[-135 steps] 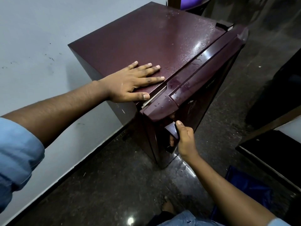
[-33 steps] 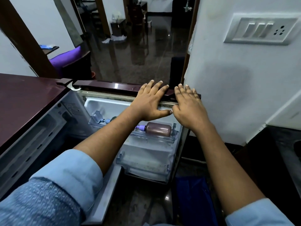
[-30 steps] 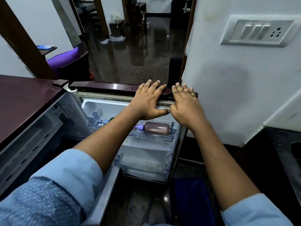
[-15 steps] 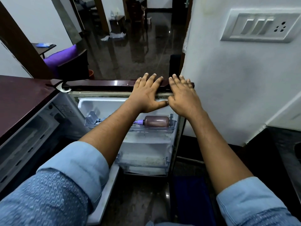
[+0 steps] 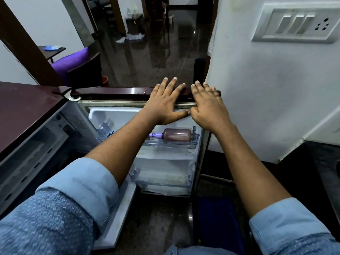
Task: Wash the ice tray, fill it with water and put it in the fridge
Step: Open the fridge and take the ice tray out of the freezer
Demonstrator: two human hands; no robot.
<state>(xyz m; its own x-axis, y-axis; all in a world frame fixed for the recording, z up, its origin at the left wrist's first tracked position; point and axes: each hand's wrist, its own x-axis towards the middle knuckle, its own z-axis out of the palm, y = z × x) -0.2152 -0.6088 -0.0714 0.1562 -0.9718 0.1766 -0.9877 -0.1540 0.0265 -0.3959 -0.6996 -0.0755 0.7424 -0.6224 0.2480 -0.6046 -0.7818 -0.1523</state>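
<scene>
Home: fridge (image 5: 27,115), switchboard (image 5: 298,24), purple chair (image 5: 73,65).

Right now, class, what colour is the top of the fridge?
The fridge top is dark maroon, clearest in the head view.

Deep maroon on the fridge (image 5: 27,107) top and door (image 5: 114,91) edge, white inside the door. Brownish bottle (image 5: 176,134) with purple cap (image 5: 152,134). Light blue sleeves (image 5: 55,218), finely patterned above plain cuffs. Purple cushion (image 5: 71,60); white wall (image 5: 266,89); dark glossy floor (image 5: 147,61).
</scene>
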